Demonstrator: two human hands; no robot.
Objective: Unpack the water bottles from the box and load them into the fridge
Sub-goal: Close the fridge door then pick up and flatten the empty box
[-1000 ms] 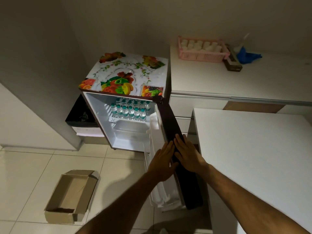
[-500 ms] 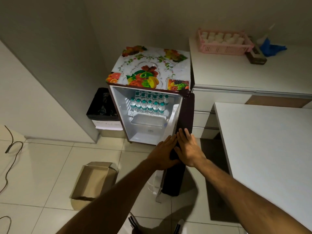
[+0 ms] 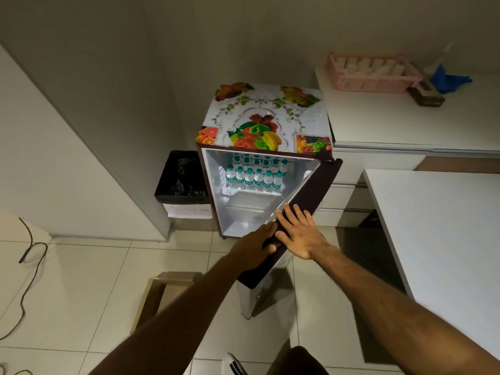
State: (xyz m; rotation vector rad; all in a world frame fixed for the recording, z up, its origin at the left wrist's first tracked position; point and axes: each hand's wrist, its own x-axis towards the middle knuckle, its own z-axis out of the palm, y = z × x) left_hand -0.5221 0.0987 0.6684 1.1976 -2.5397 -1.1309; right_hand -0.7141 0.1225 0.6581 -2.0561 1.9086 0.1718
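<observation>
Water bottles [image 3: 254,173]: approx. two rows, packed upright on the top shelf inside the fridge [image 3: 270,169], caps green, labels facing out. Box [image 3: 165,296] sits on the floor, bottom-left of the fridge, partly hidden by my left forearm; I cannot see its inside from here.

Fridge door [image 3: 303,209] stands part-way open, hinged on the right side. My left hand [image 3: 255,246] is curled over the door's free edge, thumb on the outer face, so that grip is clamped on the door. My right hand [image 3: 297,234] lies flat on the dark outer face, fingers straight and spread, pressing, holding nothing.

Handling, in my judgement:
- Bottles: small, light, rigid enough w/ caps on, but thin plastic walls will dent if squeezed hard. Smooth and likely slippery if cold or wet. Best held round the middle at the label band, or by the neck under the cap. Tightly packed, so one knock may topple its neighbours.
- Door: stiff panel, moderate weight, swings freely on its hinge. A flat push on the outer face near the free edge gives most leverage; fingers round the edge risk a pinch at the seal.
- Box: light cardboard, soft-walled, flaps loose.

Nearby: black-lined bin [image 3: 184,182] just left of the fridge, pink basket [image 3: 373,74] on the tabletop [image 3: 392,117] behind.
</observation>
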